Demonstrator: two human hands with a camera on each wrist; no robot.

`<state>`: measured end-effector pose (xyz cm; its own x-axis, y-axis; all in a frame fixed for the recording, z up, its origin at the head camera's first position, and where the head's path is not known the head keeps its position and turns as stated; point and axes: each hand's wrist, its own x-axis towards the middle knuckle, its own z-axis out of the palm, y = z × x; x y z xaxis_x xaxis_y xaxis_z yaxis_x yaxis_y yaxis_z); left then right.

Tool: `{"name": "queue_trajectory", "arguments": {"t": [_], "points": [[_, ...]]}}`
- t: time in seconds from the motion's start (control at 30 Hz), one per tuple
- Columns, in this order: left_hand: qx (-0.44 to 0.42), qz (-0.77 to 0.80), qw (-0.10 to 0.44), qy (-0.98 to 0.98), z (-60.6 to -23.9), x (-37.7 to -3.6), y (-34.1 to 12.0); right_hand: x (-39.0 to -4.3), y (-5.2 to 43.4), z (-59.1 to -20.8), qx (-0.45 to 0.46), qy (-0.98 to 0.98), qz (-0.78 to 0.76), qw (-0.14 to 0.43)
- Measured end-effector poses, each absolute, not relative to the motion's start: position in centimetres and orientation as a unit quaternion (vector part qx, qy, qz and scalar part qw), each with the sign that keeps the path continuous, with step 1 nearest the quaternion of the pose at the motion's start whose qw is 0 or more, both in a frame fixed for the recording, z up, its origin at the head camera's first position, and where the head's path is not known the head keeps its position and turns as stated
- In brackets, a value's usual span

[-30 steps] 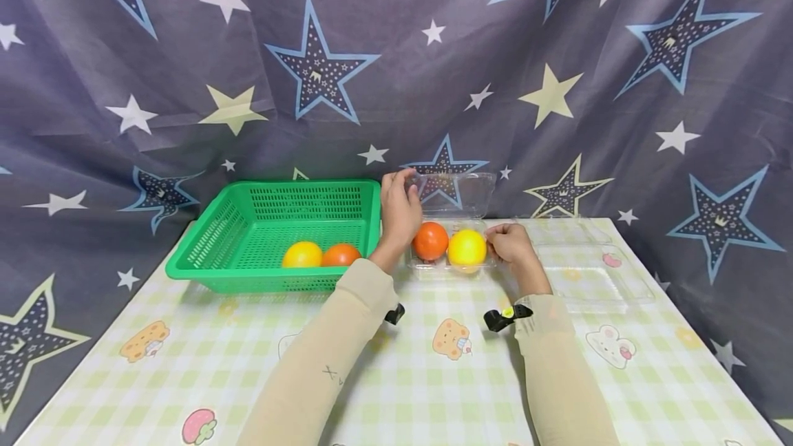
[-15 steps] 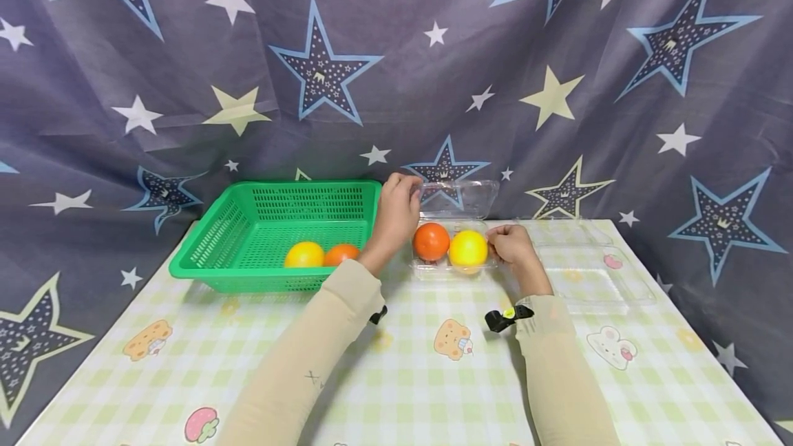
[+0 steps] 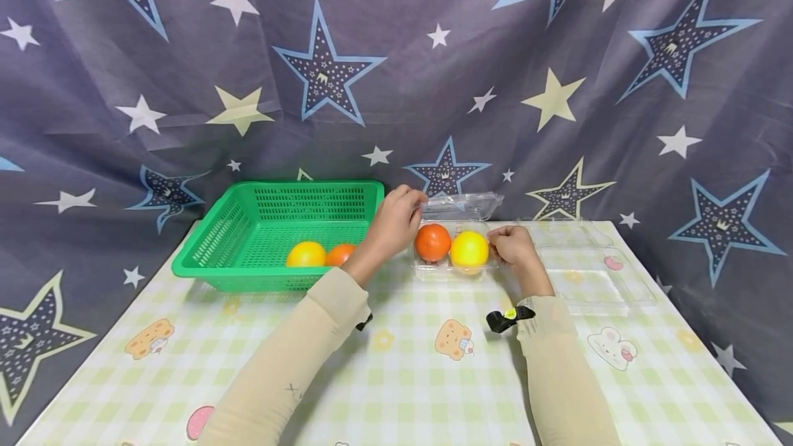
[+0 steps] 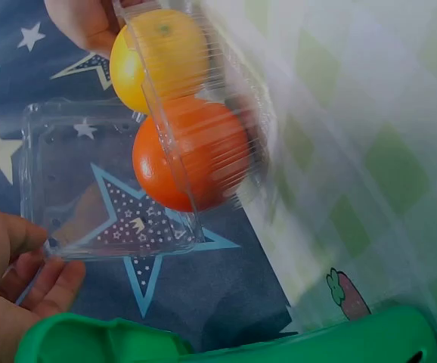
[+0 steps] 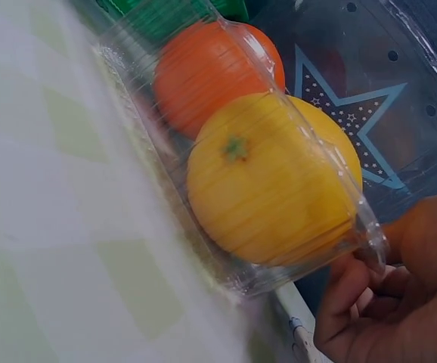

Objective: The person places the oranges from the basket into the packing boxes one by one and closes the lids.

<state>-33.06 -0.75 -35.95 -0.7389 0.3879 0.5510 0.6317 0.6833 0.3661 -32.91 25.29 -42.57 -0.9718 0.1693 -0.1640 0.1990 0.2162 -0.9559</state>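
A hinged clear plastic box (image 3: 427, 274) holds a red-orange round fruit (image 3: 433, 243) and a yellow-orange one (image 3: 469, 250) side by side. Its lid (image 3: 461, 206) is raised at the back and slants over the base. My left hand (image 3: 396, 217) pinches the lid's left corner, as the left wrist view shows with the thumb and fingertips on the lid (image 4: 116, 181). My right hand (image 3: 513, 243) pinches the rim at the base's right end, close by the yellow-orange fruit (image 5: 271, 181).
A green plastic basket (image 3: 248, 272) stands to the left, with a yellow fruit (image 3: 306, 254) and an orange-red one (image 3: 339, 255) inside. On the right lies another clear plastic box (image 3: 595, 288), its lid folded back. A star-patterned curtain (image 3: 396, 88) hangs behind the checked tablecloth (image 3: 409, 377).
The box lid has tipped forward and down from near upright, with my left hand lowering along with it and the left forearm swinging left. My right hand keeps its hold on the rim.
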Motion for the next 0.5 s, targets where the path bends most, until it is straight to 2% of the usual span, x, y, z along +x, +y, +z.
{"name": "queue_trajectory", "arguments": {"t": [0.3, 0.5], "points": [[-0.314, -0.256, 0.205, -0.891, -36.5, -31.9, -1.2, -32.6, 25.9, -42.0, 0.102, 0.802, -0.589, 0.004], [-0.318, -0.247, 0.183, -0.897, -36.7, -31.4, -1.2, -31.6, 26.9, -40.0, 0.069, 0.836, -0.544, -0.015]]}}
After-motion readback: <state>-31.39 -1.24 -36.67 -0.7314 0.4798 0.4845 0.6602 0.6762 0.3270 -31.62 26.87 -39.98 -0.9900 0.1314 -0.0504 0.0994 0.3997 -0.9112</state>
